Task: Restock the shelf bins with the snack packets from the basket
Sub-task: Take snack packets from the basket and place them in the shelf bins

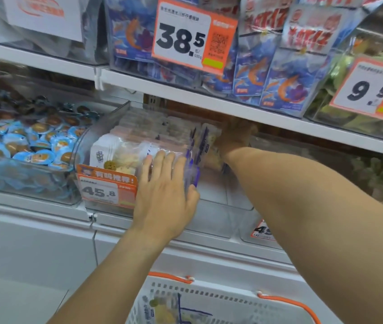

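Left hand [164, 192], fingers flat, braces the packets [139, 146] in the bin [221, 206] upright while the right hand [235, 136] reaches behind them, its grip hidden.

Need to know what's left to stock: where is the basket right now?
In the head view the white basket with orange handles sits at bottom centre, below the clear bin and between the person's forearms.

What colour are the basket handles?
Orange, on a white basket; handles show best in the head view, bottom edge.
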Action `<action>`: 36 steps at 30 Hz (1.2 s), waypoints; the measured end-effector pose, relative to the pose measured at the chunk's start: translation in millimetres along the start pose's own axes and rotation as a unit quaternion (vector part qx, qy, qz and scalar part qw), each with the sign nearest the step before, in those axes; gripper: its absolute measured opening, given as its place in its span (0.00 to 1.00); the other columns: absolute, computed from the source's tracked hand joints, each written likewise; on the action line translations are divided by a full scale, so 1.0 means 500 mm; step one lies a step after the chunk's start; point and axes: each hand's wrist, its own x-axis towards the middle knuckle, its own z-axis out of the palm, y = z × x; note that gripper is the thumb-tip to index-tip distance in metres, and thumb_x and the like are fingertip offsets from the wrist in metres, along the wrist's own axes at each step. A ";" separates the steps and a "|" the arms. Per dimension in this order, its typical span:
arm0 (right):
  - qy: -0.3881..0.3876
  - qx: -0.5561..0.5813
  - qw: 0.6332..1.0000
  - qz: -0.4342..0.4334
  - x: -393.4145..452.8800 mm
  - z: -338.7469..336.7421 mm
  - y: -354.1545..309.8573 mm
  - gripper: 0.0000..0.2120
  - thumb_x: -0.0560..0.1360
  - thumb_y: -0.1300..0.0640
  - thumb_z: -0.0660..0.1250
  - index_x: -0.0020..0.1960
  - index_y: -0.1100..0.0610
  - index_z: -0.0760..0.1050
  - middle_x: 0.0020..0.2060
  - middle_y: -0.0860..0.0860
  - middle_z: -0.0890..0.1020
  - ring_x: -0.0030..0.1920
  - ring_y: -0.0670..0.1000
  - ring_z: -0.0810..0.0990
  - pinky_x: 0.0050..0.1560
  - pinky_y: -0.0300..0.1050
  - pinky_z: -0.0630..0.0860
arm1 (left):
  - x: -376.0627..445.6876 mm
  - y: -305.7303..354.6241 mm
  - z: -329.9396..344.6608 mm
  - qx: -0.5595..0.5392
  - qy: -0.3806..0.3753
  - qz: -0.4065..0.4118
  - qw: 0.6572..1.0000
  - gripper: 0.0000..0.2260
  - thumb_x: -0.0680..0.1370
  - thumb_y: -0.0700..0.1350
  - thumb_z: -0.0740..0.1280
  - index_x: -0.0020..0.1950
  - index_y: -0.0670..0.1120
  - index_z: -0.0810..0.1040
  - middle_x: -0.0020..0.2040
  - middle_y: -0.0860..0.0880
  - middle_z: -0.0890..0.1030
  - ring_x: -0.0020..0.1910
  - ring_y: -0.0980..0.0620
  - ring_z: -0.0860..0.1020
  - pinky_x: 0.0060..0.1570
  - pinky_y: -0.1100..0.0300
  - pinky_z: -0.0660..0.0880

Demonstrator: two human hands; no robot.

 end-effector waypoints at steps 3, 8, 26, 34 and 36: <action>-0.012 0.040 0.999 0.018 -0.006 0.002 0.002 0.38 0.81 0.37 0.55 0.80 0.61 0.52 0.76 0.62 0.61 0.73 0.66 0.64 0.69 0.63 0.65 | 0.002 -0.003 0.005 -0.002 0.000 0.004 1.000 0.29 0.75 0.55 0.51 0.72 0.43 0.70 0.71 0.43 0.73 0.74 0.41 0.65 0.75 0.42 0.57; -0.052 0.046 0.996 -0.062 -0.107 -0.054 0.031 0.33 0.80 0.49 0.58 0.79 0.64 0.54 0.76 0.65 0.60 0.75 0.66 0.61 0.74 0.62 0.62 | -0.002 -0.008 0.000 -0.056 0.016 0.005 0.998 0.32 0.76 0.57 0.50 0.76 0.42 0.66 0.76 0.42 0.66 0.79 0.42 0.56 0.79 0.47 0.45; -0.330 0.440 0.803 -0.230 -0.725 0.376 0.036 0.21 0.80 0.53 0.64 0.72 0.53 0.67 0.65 0.57 0.76 0.61 0.58 0.77 0.60 0.55 0.76 | -0.551 0.113 0.297 -0.120 -0.531 -0.212 0.812 0.24 0.80 0.49 0.64 0.73 0.43 0.65 0.72 0.41 0.68 0.67 0.42 0.72 0.63 0.51 0.72; -0.474 0.299 0.787 -0.257 -0.899 0.596 0.032 0.48 0.78 0.43 0.68 0.81 0.46 0.35 0.80 0.55 0.35 0.81 0.61 0.42 0.75 0.59 0.63 | -0.648 0.073 0.324 -0.107 -0.620 -0.208 0.749 0.32 0.77 0.54 0.68 0.75 0.45 0.59 0.77 0.42 0.57 0.73 0.41 0.63 0.70 0.50 0.66; -0.474 0.255 0.794 -0.282 -0.915 0.585 0.018 0.49 0.76 0.43 0.70 0.81 0.46 0.36 0.79 0.60 0.34 0.80 0.63 0.38 0.76 0.63 0.55 | -0.651 0.079 0.333 -0.106 -0.624 -0.210 0.746 0.32 0.78 0.53 0.69 0.75 0.43 0.59 0.75 0.41 0.59 0.71 0.41 0.67 0.68 0.53 0.67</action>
